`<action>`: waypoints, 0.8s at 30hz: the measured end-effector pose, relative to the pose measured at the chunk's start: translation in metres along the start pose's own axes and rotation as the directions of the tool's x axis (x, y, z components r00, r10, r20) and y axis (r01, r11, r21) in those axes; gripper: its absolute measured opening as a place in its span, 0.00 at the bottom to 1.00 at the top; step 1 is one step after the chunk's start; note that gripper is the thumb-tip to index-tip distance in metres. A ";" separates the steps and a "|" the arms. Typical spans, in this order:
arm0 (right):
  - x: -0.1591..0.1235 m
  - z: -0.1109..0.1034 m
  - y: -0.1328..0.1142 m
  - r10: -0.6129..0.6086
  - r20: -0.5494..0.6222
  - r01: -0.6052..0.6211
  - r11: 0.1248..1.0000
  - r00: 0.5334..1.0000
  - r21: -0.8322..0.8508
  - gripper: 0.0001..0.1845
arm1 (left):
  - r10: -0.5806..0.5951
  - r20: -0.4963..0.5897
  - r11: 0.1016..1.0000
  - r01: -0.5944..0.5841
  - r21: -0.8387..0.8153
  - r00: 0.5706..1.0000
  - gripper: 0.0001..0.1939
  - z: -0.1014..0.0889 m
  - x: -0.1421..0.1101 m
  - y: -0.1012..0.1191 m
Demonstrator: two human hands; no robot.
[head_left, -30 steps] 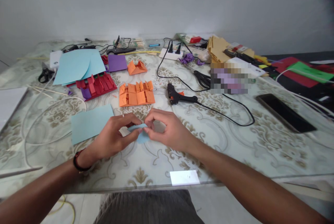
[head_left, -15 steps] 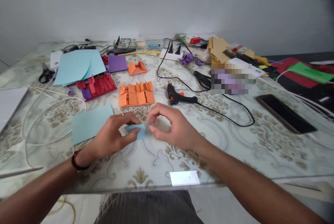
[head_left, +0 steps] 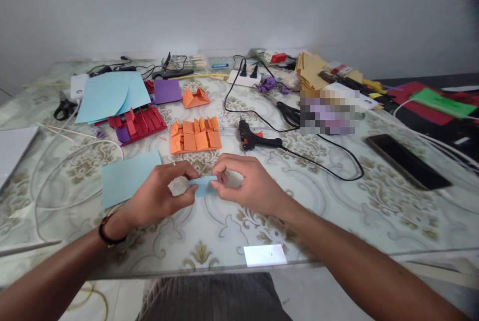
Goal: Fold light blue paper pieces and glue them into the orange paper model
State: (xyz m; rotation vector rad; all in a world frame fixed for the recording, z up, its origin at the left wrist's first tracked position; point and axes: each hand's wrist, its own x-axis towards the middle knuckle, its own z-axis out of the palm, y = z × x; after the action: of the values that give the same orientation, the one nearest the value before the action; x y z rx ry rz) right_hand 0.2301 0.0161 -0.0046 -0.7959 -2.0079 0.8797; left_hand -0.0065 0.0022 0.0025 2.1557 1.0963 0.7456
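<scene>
Between my hands is a small folded piece of light blue paper [head_left: 204,187], held just over the table. My left hand [head_left: 166,186] pinches its left end between thumb and fingers. The right end is pinched by my right hand [head_left: 249,181], fingers curled and thumb underneath. To the left, a flat sheet of light blue paper [head_left: 125,177] lies partly behind my left hand. Just beyond my hands sits an orange folded-paper piece [head_left: 195,136] with several upright flaps. A black glue gun [head_left: 258,139] rests on its side beyond my right hand.
Red folded paper [head_left: 140,124], larger blue sheets [head_left: 108,92], a purple square [head_left: 167,91] and scissors [head_left: 65,106] are at the back left. A power strip [head_left: 244,78] stands at the back, its cords running forward. A phone [head_left: 407,161] lies at the right.
My right hand has closed onto the right end of the blue paper, which was held only by my left hand. The paper now sits straighter between both hands.
</scene>
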 end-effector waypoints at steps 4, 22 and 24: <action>0.002 -0.006 0.000 0.020 -0.014 -0.021 1.000 1.000 -0.009 0.07 | 0.005 -0.021 1.000 -0.005 -0.017 1.000 0.02 -0.003 0.002 0.002; -0.001 0.010 -0.001 -0.007 0.043 0.005 0.998 0.999 0.058 0.04 | 0.042 -0.011 0.995 -0.043 -0.092 0.999 0.03 0.012 -0.002 0.007; -0.001 0.010 -0.002 -0.025 0.041 0.023 0.998 0.999 0.059 0.05 | 0.068 -0.006 0.994 -0.068 -0.084 0.998 0.03 0.011 -0.002 0.007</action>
State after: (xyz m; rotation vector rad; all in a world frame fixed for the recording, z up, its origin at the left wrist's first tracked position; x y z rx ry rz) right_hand 0.2215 0.0110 -0.0081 -0.7246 -2.0141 0.9438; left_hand 0.0041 -0.0062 -0.0001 2.1301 0.9797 0.8118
